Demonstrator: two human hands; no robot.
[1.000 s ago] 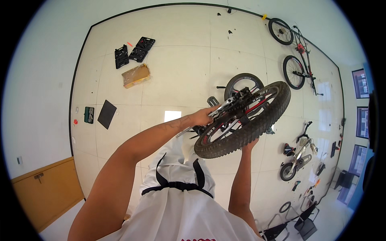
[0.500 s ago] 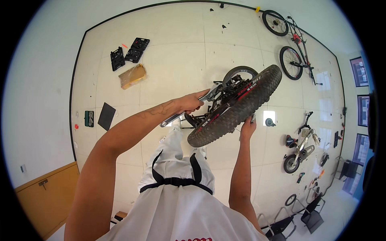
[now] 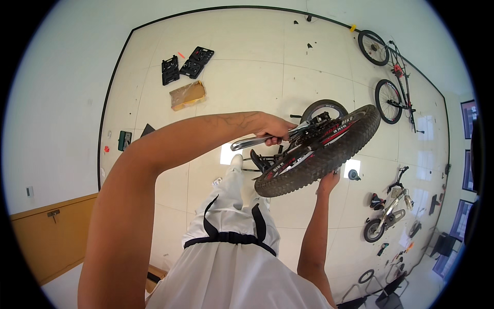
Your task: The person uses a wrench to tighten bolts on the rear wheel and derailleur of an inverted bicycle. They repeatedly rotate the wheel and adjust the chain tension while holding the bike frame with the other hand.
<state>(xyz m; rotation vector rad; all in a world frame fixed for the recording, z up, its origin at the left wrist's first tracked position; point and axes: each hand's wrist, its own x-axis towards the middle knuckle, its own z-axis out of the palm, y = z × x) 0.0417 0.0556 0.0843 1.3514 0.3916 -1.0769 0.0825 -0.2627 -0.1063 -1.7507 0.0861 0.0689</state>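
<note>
Above the floor, left hand [image 3: 272,127] grips wrench [image 3: 252,142]; right hand [image 3: 328,181] supports wheel [image 3: 321,154].

Black knobby bicycle wheel [image 3: 319,152] tilted, held aloft.

Wheel [image 3: 321,152] sits between both hands: left hand [image 3: 274,127] above-left, right hand [image 3: 328,181] below. Cardboard box [image 3: 188,95] and tool cases [image 3: 186,64] lie on floor [image 3: 257,62], far left of left hand.

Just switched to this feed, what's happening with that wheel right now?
A person holds a knobby bicycle wheel up in front of them. The right hand props the tyre from below, while the left hand grips a silver wrench at the hub. On the floor lie an open black tool case, a cardboard box and a bicycle.
</note>
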